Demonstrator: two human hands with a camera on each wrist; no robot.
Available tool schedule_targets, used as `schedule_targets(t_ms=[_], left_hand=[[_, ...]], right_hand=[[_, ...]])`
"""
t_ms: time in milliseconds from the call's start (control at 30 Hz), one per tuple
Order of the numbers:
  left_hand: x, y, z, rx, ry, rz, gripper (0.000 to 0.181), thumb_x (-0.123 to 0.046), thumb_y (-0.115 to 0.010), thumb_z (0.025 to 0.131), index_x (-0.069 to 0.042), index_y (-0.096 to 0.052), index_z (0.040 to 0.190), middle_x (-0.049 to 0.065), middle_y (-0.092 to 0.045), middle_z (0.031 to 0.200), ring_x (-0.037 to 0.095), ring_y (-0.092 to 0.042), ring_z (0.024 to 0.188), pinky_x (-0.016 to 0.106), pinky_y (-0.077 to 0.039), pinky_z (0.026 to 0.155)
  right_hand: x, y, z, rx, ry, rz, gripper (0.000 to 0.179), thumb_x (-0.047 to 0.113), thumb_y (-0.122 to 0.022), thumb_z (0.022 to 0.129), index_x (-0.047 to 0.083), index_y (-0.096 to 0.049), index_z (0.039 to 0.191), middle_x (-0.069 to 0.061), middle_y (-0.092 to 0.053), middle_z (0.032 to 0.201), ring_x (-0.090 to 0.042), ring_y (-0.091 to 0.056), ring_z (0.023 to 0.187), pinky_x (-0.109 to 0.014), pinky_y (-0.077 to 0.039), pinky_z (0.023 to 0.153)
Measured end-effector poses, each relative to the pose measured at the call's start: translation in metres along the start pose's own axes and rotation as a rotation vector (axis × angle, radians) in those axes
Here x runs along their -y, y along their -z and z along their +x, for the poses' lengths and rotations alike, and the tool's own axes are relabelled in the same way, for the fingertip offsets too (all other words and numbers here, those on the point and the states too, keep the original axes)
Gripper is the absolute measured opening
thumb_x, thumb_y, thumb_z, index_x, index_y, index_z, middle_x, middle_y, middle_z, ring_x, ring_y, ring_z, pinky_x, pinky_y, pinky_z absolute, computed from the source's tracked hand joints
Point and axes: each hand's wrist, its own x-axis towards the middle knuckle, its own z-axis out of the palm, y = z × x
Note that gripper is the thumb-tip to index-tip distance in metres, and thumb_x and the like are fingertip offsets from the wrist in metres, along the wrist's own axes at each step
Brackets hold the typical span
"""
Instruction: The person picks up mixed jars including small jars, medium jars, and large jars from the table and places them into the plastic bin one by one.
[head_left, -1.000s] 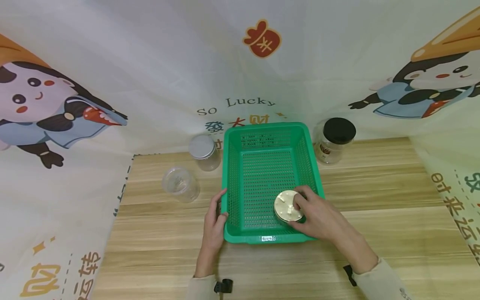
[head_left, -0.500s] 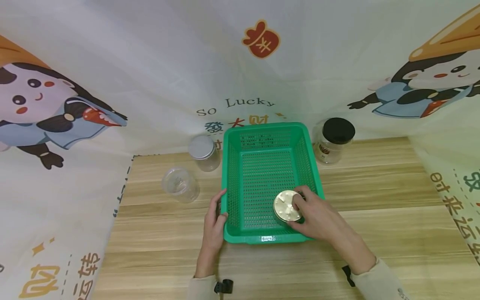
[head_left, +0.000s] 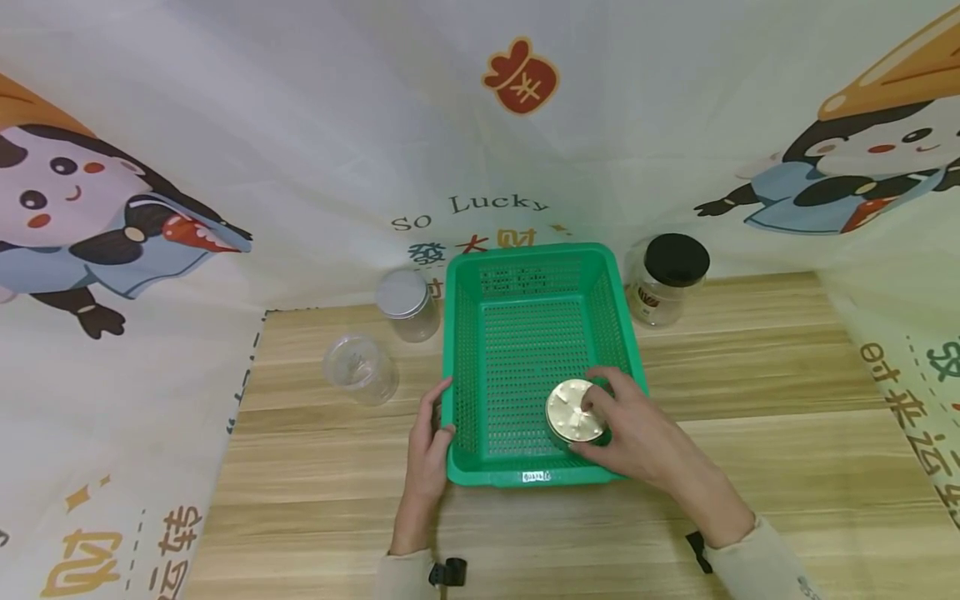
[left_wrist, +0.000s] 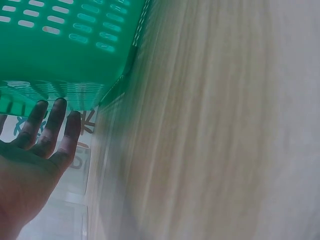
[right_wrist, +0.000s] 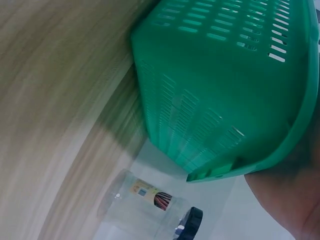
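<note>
Spanning the lower view: a wood-grained worktop (head_left: 757, 367). Green basket (head_left: 532, 333) midway along it, far end by the back edge. Right hand (head_left: 633, 425) crosses the basket's right rim, presumably the shortest way in. Left hand (head_left: 427, 462): fingers nearly straight, spread against the outer left wall; seems to steady the basket. Black-lidded jar (head_left: 671, 279): back edge, just right of basket. Grey-lidded jar (head_left: 408, 307): back edge, left of basket. Unlidded clear jar (head_left: 362, 371): nearer the left edge. Gold-lidded container (head_left: 567, 408): inside basket, near right corner, held from above by curled right fingers and thumb, likely because the walls crowd the sides.
</note>
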Motion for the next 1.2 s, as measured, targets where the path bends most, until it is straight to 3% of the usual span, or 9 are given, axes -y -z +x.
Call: schedule_targets(t_ms=[267,433,667,1200], left_hand=[[-0.001,-0.001,0.000,0.000,0.002,-0.019,0.069,0.010,-0.040,0.081,-0.013,-0.047,0.146,0.019,-0.055,0.137,0.031,-0.056,0.110,0.026,-0.047,0.090],[-0.001,-0.001,0.000,0.000,0.000,-0.026,0.069,0.010,-0.040,0.081,-0.012,-0.047,0.146,0.019,-0.054,0.136,0.031,-0.056,0.109,0.027,-0.048,0.090],[-0.001,-0.001,0.000,-0.003,-0.005,-0.027,0.068,0.010,-0.041,0.081,-0.011,-0.047,0.145,0.020,-0.055,0.135,0.032,-0.057,0.109,0.026,-0.048,0.090],[-0.001,-0.002,-0.001,-0.004,-0.004,-0.024,0.069,0.010,-0.041,0.080,-0.011,-0.048,0.145,0.020,-0.056,0.134,0.032,-0.056,0.107,0.026,-0.047,0.089]], right_hand=[[-0.001,0.001,0.001,-0.022,0.010,0.015,0.046,0.036,-0.088,0.070,0.010,-0.062,0.098,-0.011,-0.053,0.122,-0.027,-0.057,0.106,-0.037,-0.054,0.077],[-0.004,0.004,0.002,-0.017,0.013,0.023,0.047,0.036,-0.087,0.072,0.010,-0.063,0.104,-0.012,-0.052,0.126,-0.029,-0.060,0.108,-0.038,-0.056,0.078],[-0.014,0.014,0.008,-0.014,0.052,0.050,0.054,0.028,-0.085,0.075,0.005,-0.062,0.117,-0.016,-0.051,0.130,-0.034,-0.060,0.111,-0.046,-0.054,0.087],[-0.026,0.018,0.007,-0.098,0.108,0.046,0.047,0.023,-0.083,0.074,0.005,-0.063,0.113,-0.018,-0.052,0.130,-0.036,-0.053,0.118,-0.050,-0.048,0.095]])
